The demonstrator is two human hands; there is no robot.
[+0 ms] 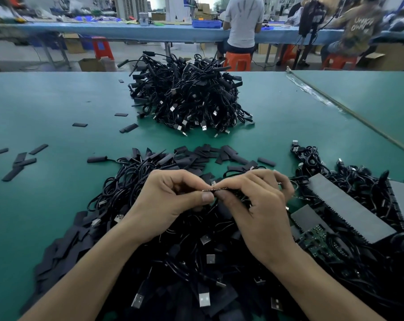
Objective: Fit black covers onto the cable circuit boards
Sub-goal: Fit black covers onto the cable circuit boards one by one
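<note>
The left hand (173, 200) and the right hand (261, 205) meet above the near heap of cables (191, 251). Their fingers pinch tight on a thin circuit board (213, 189) held between them. Spare black covers (196, 156) lie just behind, and I think one is sliding on now, so next comes a straight, gentle push.

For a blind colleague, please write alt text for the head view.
The left hand and right hand together pinch a thin dark circuit board above a heap of black USB cables and flat black covers on a green table.
</note>
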